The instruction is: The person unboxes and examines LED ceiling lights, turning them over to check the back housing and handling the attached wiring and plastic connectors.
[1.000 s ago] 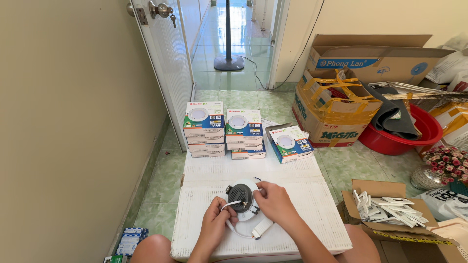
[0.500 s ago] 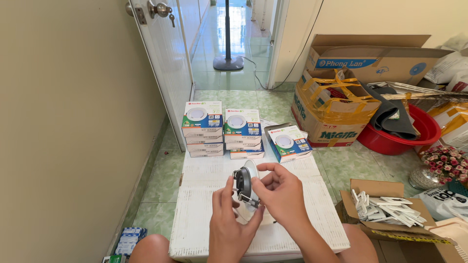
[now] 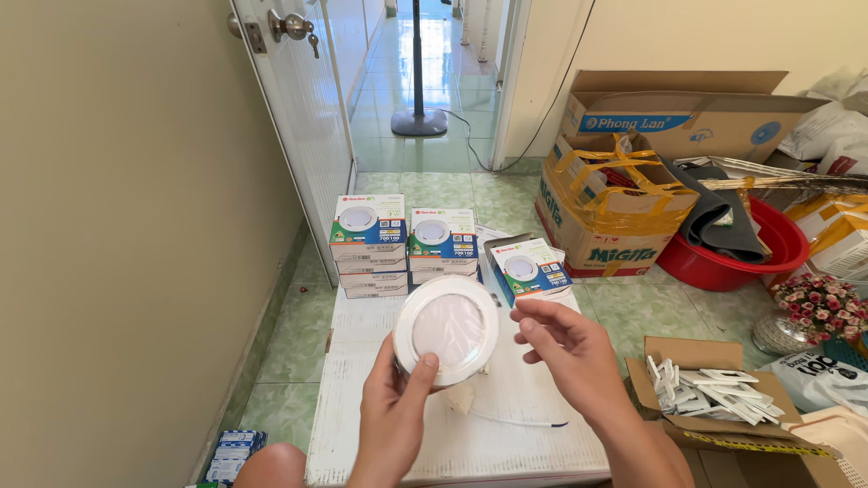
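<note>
The left hand (image 3: 391, 417) holds a round white downlight (image 3: 446, 329) from below, with the thumb pressed on the near rim and the other fingers hidden behind the lamp, so its flat white face is turned toward the camera. The lamp is lifted above the near part of a low white table (image 3: 362, 425). A thin white cable (image 3: 515, 420) hangs from behind the lamp and lies on the table, running to the right. The right hand (image 3: 565, 348) is just to the right of the lamp, open, with the fingers loosely spread and a little curled; its fingertips are near the lamp's rim, but I cannot tell if they touch it. At the far edge of the table there are two stacks of small lamp boxes (image 3: 402, 246), side by side, and to the right of them one more box (image 3: 526, 267) stands tilted. On the right, near the person, an open cardboard box (image 3: 674, 361) holds many small white plastic parts (image 3: 710, 393). Farther right on the green tiled floor (image 3: 633, 307) there is a large carton with yellow tape (image 3: 608, 206) and a red basin (image 3: 737, 262) with dark cloth in it. Far behind, a white door (image 3: 307, 117) stands open to a corridor.
</note>
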